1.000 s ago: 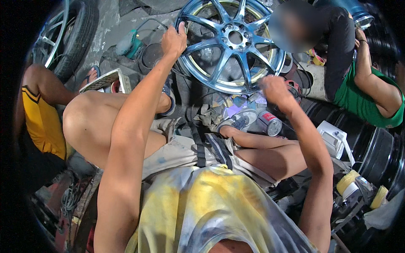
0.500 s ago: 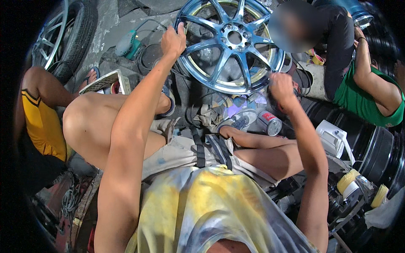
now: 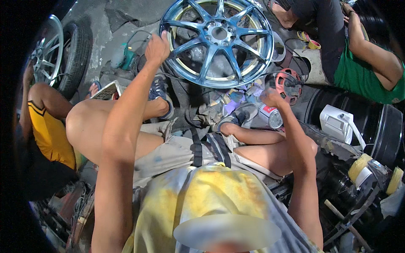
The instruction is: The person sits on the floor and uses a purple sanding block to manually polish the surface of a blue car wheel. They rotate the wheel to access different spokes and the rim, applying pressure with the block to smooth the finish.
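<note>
A shiny blue alloy wheel with several spokes lies face up in front of me. My left hand is closed around its left rim, thumb on top. Off the wheel's lower right edge, my right hand is curled, its fingers slightly blurred; whatever is in them is hidden. Just below that hand lies a tin can with a red and white label. Beside it, to the right, is a round red openwork piece with a dark cable near it. Purple and yellow scraps are strewn under the wheel's near edge.
A green power tool with a cord and a white crate are on the left. Further left, a tyre stands by a silver wheel. A person in yellow shorts sits left, another in a green top right, near black wheels and a white box.
My right hand has come away from the wheel's right edge, down toward the can. The whole view has shifted, and the wheel looks slightly turned. My left hand stays on the rim.
</note>
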The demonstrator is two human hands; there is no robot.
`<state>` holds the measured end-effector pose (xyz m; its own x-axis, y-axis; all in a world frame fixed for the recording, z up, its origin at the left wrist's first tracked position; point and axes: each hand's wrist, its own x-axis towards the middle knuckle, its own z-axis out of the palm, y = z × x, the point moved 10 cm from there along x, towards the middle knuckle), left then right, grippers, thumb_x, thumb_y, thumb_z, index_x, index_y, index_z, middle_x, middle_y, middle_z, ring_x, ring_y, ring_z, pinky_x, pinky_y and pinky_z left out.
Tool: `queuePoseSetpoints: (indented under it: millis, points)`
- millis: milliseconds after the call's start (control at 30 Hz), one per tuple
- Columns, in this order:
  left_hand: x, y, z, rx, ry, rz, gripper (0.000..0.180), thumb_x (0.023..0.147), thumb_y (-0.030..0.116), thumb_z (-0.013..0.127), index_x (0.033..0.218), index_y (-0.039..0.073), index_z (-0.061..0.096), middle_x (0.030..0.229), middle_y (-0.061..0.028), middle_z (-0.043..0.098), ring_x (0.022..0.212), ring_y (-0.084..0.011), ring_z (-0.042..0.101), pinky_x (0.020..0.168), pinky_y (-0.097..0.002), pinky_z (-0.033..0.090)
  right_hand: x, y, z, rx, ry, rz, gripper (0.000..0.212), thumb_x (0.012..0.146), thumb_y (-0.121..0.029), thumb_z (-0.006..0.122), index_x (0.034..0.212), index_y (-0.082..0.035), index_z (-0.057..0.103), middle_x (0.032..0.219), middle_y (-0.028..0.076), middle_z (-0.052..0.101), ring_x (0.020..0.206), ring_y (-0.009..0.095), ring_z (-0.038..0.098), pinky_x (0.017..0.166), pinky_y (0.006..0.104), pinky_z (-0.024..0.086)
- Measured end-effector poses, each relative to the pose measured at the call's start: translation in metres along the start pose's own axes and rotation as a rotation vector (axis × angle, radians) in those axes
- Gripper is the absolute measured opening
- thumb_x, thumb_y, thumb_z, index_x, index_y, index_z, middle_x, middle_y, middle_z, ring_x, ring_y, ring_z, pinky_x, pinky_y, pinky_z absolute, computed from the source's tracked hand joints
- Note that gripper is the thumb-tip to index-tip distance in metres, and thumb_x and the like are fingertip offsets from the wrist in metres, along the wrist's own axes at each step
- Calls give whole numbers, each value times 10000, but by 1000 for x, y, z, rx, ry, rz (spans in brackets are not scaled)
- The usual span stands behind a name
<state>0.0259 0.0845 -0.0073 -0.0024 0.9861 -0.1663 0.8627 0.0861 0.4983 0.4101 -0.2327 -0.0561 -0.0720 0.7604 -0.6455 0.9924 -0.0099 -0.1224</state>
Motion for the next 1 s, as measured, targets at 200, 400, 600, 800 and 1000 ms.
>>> queuePoseSetpoints:
  millis: [200, 400, 600, 800, 1000]
  points:
    - [-59, -6, -1, -93, -49, -81, 716, 1001, 516, 262, 1031, -83, 653, 1067, -358, 617, 1056, -515, 574, 941, -548, 422, 27, 51, -17, 547, 505, 24, 444, 932, -408, 582, 1161, -28, 612, 1041, 166, 661, 892, 311, 642, 793, 411, 515]
    - [-88, -25, 13, -246, 45, -179, 812, 1000, 548, 238, 918, -139, 663, 915, -379, 623, 975, -532, 588, 896, -541, 414, 41, 21, -45, 1561, 348, 399, 571, 986, -588, 398, 1058, -57, 596, 729, 19, 550, 600, 142, 518, 532, 305, 416]
    - [-52, -31, 21, -300, -13, -58, 811, 987, 588, 288, 801, -122, 633, 847, -357, 627, 927, -501, 608, 842, -504, 421, 25, -6, -43, 1603, 574, 396, 576, 984, -591, 397, 963, -50, 591, 648, 21, 530, 535, 128, 478, 511, 283, 378]
    - [17, -43, -15, 2, -98, -12, 756, 979, 553, 314, 1013, -116, 665, 1084, -368, 608, 1112, -494, 565, 969, -519, 411, 9, -72, -27, 1654, 247, 144, 480, 994, -496, 476, 999, -33, 603, 796, 68, 658, 628, 138, 593, 566, 277, 454]
    - [-45, 89, -72, 42, 423, 593, 231, 858, 152, 604, 929, -59, 667, 942, -236, 632, 915, -404, 611, 859, -480, 476, -10, 58, -11, 1004, 473, 466, 425, 964, -436, 565, 879, -32, 667, 767, 106, 698, 647, 112, 581, 597, 281, 473]
